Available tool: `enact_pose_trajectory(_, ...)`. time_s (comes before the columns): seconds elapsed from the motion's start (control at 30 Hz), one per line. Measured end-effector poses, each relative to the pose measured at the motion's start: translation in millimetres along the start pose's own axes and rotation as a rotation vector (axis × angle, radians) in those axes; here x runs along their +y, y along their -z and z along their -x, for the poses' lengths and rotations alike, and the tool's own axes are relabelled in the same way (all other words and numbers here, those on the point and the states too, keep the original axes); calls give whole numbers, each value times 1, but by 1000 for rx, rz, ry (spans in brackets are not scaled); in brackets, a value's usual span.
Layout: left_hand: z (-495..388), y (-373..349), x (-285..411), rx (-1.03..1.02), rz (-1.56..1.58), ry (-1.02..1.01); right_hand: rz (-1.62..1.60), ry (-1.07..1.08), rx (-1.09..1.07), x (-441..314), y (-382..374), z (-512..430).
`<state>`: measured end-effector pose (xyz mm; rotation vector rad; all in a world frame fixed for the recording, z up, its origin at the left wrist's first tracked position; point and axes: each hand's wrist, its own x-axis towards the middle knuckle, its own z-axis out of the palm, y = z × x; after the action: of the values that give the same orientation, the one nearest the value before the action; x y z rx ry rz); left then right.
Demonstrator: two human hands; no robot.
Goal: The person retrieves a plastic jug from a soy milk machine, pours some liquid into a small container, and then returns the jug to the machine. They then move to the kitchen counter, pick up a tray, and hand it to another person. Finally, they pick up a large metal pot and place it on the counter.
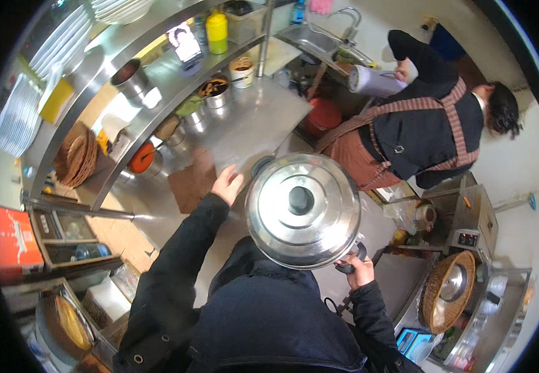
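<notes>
A large stainless-steel pot (274,233) with a shiny domed lid is in front of my body. Its black lid knob (301,200) faces up at me. My right hand (361,272) grips the black side handle (359,255) at the pot's lower right. At the upper left, the opposite black handle (262,165) is free of my fingers. My left hand (228,185) is raised to the left of the pot, fingers apart and holding nothing. Beyond it, a brown cloth or mat (194,179) lies on the steel worktable (255,114). The lid hides what the pot contains.
A co-worker (418,130) in a striped apron stands close at upper right, holding a pale jug (376,81) near the sink (313,39). Metal pots of sauce (142,156) line the table under a steel shelf (164,81). A wicker basket (430,298) sits at right.
</notes>
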<state>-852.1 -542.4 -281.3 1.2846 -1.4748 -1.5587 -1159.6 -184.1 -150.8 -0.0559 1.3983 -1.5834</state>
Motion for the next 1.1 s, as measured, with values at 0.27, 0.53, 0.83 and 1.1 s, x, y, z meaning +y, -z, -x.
enact_pose_trajectory(0.27, -20, -21, 75, -161, -28, 97, 34, 2, -48, -12, -24, 6)
enact_pose_trajectory(0.53, -42, 4, 44, -5, -237, 25, 58, -43, -89, -5, -17, -2)
enact_pose_trajectory(0.83, -39, 55, 1, -2, -47, 113, -20, -86, -212, -10, -24, -1)
enact_pose_trajectory(1.1, -24, 88, 32, 39, 325, 98, 63, -1, -249, -16, -33, -15)
